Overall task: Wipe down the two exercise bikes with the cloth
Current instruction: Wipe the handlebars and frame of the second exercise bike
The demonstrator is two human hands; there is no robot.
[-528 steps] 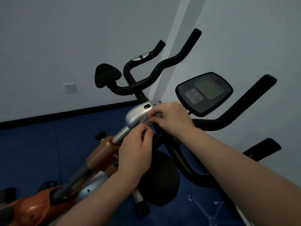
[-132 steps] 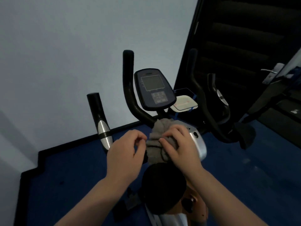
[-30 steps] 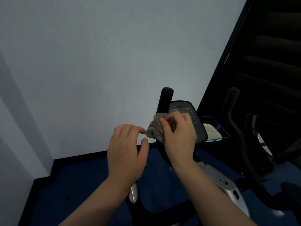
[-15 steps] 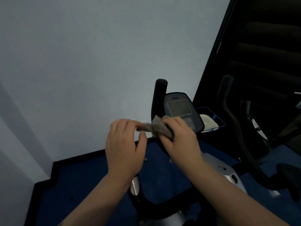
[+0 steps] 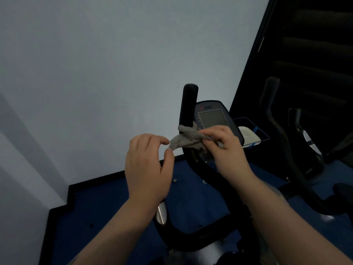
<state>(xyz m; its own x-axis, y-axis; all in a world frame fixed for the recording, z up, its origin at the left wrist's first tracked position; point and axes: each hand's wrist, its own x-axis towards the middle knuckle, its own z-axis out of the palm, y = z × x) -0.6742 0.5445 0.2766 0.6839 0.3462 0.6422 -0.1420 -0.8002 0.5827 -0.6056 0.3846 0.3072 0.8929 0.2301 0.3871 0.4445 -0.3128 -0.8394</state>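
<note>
Cloth (image 5: 188,139) stretched sideways btwn both hands, across upright grip (image 5: 188,111). Left hand (image 5: 147,165) fingers pinch its left end; right hand (image 5: 227,148) fingers bunch the rest, nearer console (image 5: 214,119).

Both forearms bare, reaching up from 6 o'clock. Left hand (image 5: 147,167) curled, thumb and forefinger pinching one end of the cloth (image 5: 186,139). Right hand (image 5: 226,148) at 3 o'clock of it, fingers bunched on the other end.

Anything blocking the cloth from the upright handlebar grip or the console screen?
Nothing visible. The cloth, held by the right hand and pinched by the left hand, already overlaps the handlebar grip; the console screen sits clear just beyond.
</note>
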